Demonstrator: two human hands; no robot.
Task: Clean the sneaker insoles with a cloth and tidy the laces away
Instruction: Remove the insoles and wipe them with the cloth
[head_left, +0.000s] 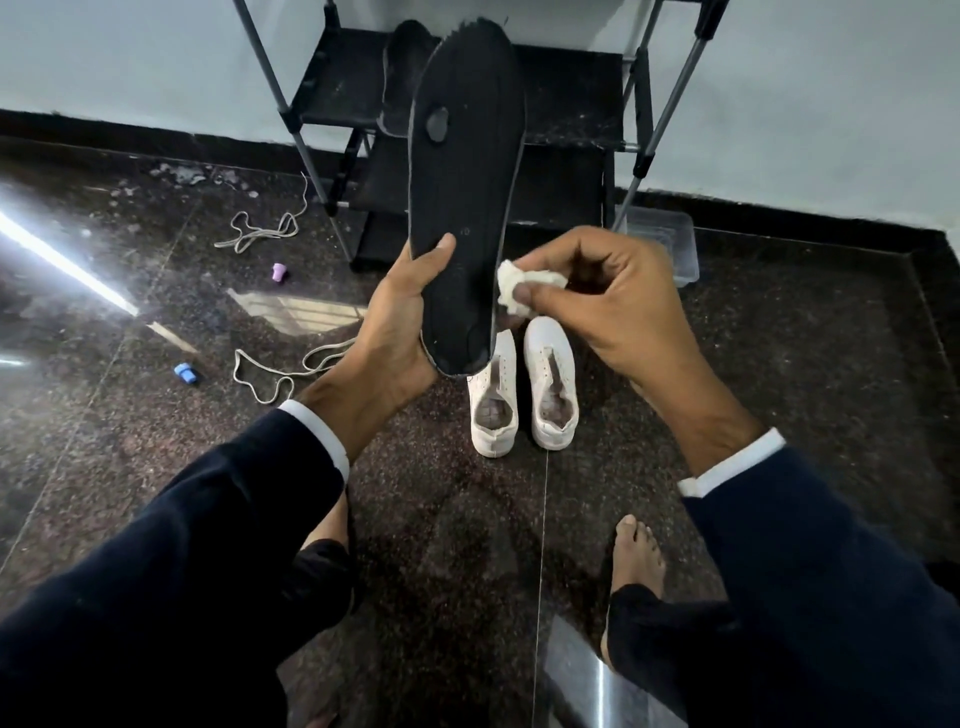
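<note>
My left hand (400, 322) grips the heel end of a black insole (465, 171), held upright with its toe pointing away. My right hand (602, 301) pinches a crumpled white cloth (519, 291) right beside the insole's right edge. A second black insole (402, 78) lies on the upper shelf of the shoe rack. Two white sneakers (522, 389) without laces stand side by side on the floor below my hands. One white lace (260, 234) lies on the floor at the left, another lace (283, 371) nearer to me.
A black shoe rack (566, 130) with metal poles stands against the wall. A clear plastic box (670, 244) sits to its right. A purple cap (279, 274) and a blue object (186, 373) lie on the dark stone floor. My bare feet (636, 561) are below.
</note>
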